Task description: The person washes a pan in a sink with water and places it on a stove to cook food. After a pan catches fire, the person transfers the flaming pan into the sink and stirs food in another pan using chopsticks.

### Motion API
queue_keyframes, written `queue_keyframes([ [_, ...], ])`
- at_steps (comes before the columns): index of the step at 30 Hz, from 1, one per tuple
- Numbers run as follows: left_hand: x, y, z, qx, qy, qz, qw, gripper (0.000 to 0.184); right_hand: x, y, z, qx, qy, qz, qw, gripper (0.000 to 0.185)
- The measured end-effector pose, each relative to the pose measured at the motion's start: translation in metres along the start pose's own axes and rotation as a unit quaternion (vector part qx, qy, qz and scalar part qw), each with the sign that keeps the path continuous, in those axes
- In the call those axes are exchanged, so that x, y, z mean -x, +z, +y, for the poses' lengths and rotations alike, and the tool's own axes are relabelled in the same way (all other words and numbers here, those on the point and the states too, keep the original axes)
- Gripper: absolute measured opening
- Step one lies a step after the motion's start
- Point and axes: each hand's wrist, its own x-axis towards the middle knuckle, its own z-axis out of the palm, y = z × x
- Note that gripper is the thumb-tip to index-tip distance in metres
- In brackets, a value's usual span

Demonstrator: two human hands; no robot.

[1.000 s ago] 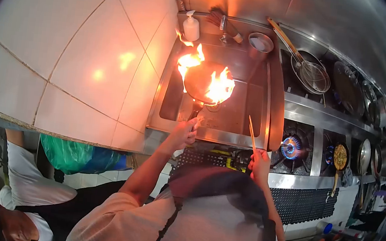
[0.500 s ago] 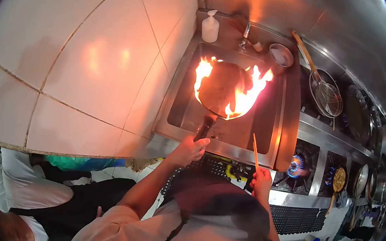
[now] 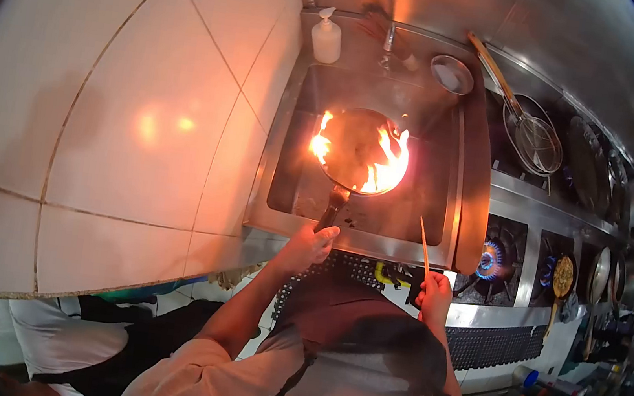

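Note:
My left hand (image 3: 308, 248) is closed around the black handle of a dark frying pan (image 3: 356, 154). The pan is held over the metal sink (image 3: 304, 204), and flames (image 3: 388, 169) rise from its left and right rims. What lies in the pan, if anything, is hard to make out. My right hand (image 3: 436, 293), to the right of the sink's front edge, grips thin wooden chopsticks (image 3: 424, 241) that point up and forward. I cannot tell whether it is one stick or two pressed together.
Behind the sink stand a white pump bottle (image 3: 326, 38), a faucet (image 3: 388, 42) and a small metal bowl (image 3: 452, 74). At right, a burner (image 3: 488, 259) is lit, near a small pan with food (image 3: 563, 277) and a strainer (image 3: 539, 146). Another person (image 3: 90, 336) is at lower left.
The flames on the pan have shrunk, mostly on the right side. The view has shifted slightly; both hands keep their grips. The person at lower left has moved lower in view.

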Motion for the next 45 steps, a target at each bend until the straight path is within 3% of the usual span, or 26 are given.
queue_keyframes([
  [2,-0.014,0.002,0.003,0.001,0.009,0.02,1.0,0.034,0.001,-0.004,0.0,-0.012,0.002,-0.001,1.0,0.011],
  [5,-0.061,-0.006,0.02,-0.008,-0.054,0.039,0.998,0.032,0.008,-0.009,-0.009,0.013,0.002,-0.014,1.0,0.011],
  [7,-0.113,-0.022,0.019,-0.085,-0.121,0.071,0.986,0.026,0.023,-0.013,-0.028,0.043,0.01,-0.01,0.999,0.01],
  [8,-0.139,-0.032,0.009,-0.125,-0.155,0.086,0.976,0.024,0.032,-0.016,-0.037,0.053,0.014,-0.011,0.998,0.01],
  [11,-0.212,-0.069,-0.049,-0.116,-0.119,0.077,0.983,0.027,0.046,-0.029,-0.037,0.05,0.028,-0.002,0.998,0.01],
  [13,-0.245,-0.069,-0.059,-0.105,-0.242,0.132,0.956,0.028,0.061,-0.038,-0.04,0.078,0.042,0.019,0.996,0.01],
  [17,-0.278,-0.112,-0.107,-0.105,-0.146,0.037,0.983,0.016,0.088,-0.051,-0.035,0.093,0.07,0.061,0.991,0.015],
  [19,-0.281,-0.136,-0.121,-0.064,-0.075,-0.01,0.995,0.026,0.098,-0.05,-0.043,0.102,0.103,0.067,0.987,0.015],
  [20,-0.327,-0.179,-0.154,0.012,-0.075,-0.081,0.994,0.028,0.099,-0.05,-0.045,0.11,0.106,0.068,0.986,0.015],
  [22,-0.318,-0.119,-0.119,-0.156,-0.124,0.092,0.976,0.024,0.101,-0.053,-0.046,0.105,0.108,0.062,0.987,0.015],
  [23,-0.306,-0.071,-0.092,-0.256,-0.132,0.241,0.927,0.029,0.1,-0.053,-0.046,0.093,0.107,0.057,0.988,0.015],
  [25,-0.351,-0.152,-0.156,-0.198,-0.124,0.158,0.959,0.023,0.099,-0.055,-0.047,0.079,0.107,0.045,0.99,0.015],
  [28,-0.338,-0.154,-0.158,-0.06,-0.122,0.154,0.979,0.014,0.097,-0.054,-0.049,0.084,0.11,0.043,0.989,0.014],
  [31,-0.327,-0.148,-0.128,-0.065,-0.163,0.226,0.958,0.023,0.093,-0.048,-0.047,0.06,0.089,0.041,0.993,0.015],
  [34,-0.316,-0.122,-0.075,-0.162,-0.067,0.365,0.914,0.038,0.088,-0.044,-0.048,0.042,0.077,0.023,0.996,0.01],
  [37,-0.33,-0.12,-0.033,-0.201,0.104,0.445,0.866,0.043,0.085,-0.041,-0.049,0.011,0.06,0.015,0.998,0.006],
  [39,-0.347,-0.138,0.005,-0.238,0.221,0.457,0.828,0.037,0.085,-0.04,-0.049,-0.011,0.056,0.009,0.998,0.006],
  [42,-0.337,-0.122,0.095,-0.173,0.262,0.359,0.879,0.032,0.086,-0.043,-0.044,-0.04,0.028,0.0,0.999,0.005],
  [45,-0.337,-0.093,0.143,-0.166,0.333,0.348,0.86,0.031,0.088,-0.047,-0.038,-0.045,-0.004,0.002,0.999,0.004],
])
